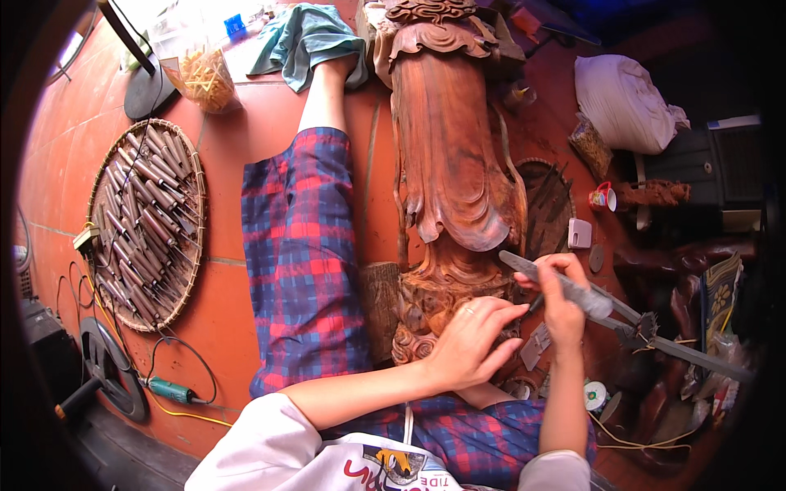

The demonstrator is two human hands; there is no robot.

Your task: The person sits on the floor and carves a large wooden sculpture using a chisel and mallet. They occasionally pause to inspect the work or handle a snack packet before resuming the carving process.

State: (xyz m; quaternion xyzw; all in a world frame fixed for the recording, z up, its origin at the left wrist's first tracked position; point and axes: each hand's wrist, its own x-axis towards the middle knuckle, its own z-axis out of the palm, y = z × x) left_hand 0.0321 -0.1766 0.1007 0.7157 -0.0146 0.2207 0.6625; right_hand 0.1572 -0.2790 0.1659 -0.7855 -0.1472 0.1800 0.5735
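A carved reddish-brown wooden piece (446, 155) lies lengthwise before me, with scrolled, leaf-like folds. Over its near carved end (430, 299) rests my left hand (475, 342), fingers stretched out and thumb apart. Its fingertips come close to my right hand (561, 299). Those right fingers are wrapped round a grey, tapered, mallet-like bar (591, 301), whose narrow end points at the wood. Something small and dark shows between the two hands; I cannot make out what it is.
A round woven tray (199, 245) of many wooden-handled carving tools (143, 221) lies at left. Nearby are a green-bodied power tool (169, 390) and cords. My outstretched leg in plaid cloth (303, 254) flanks the wood. A white sack (622, 102) and red cup (603, 197) stand at right.
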